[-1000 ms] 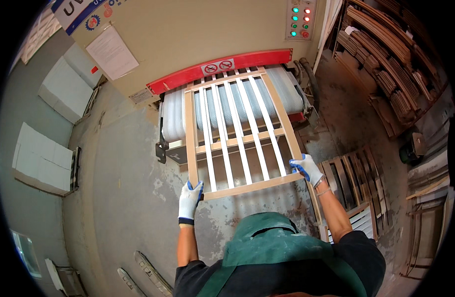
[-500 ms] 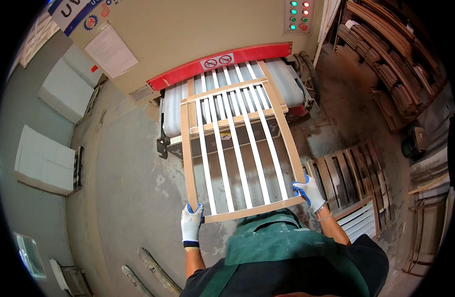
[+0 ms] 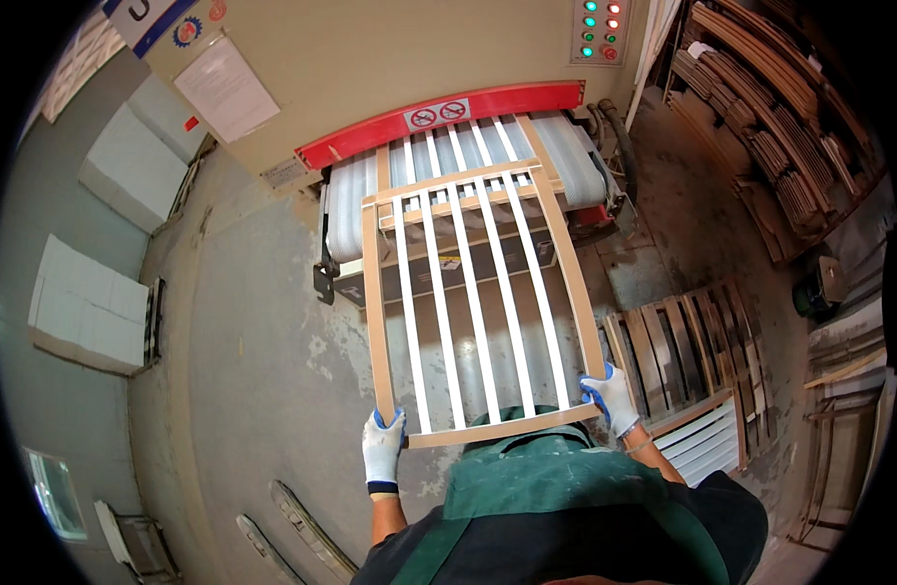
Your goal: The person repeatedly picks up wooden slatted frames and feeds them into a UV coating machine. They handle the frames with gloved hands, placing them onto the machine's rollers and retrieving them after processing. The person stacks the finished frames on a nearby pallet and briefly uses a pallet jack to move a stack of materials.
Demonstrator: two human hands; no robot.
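Note:
My left hand (image 3: 382, 450), in a white glove with blue on the gripping side, is closed round the near left corner of a slatted panel (image 3: 474, 312). My right hand (image 3: 613, 398), gloved alike, grips its near right corner. The panel has tan edge rails and several white slats, and is held out in front of my green apron (image 3: 536, 478). Its far end overlaps the near end of a second slatted panel (image 3: 456, 148), which lies on a grey conveyor belt (image 3: 351, 210). That panel's far part is hidden under a red guard bar (image 3: 526, 97).
A beige machine (image 3: 370, 58) with a lit button panel (image 3: 601, 29) stands ahead. At right are a slatted wooden pallet (image 3: 653, 356), white strips (image 3: 704, 441) and stacked boards (image 3: 751, 88). White stacks (image 3: 88, 302) stand at left, forklift-like prongs (image 3: 307, 526) at lower left.
The panel on the belt has moved farther under the red bar, so less of it shows. My hands keep their grip, and the held panel sits slightly lower in the picture.

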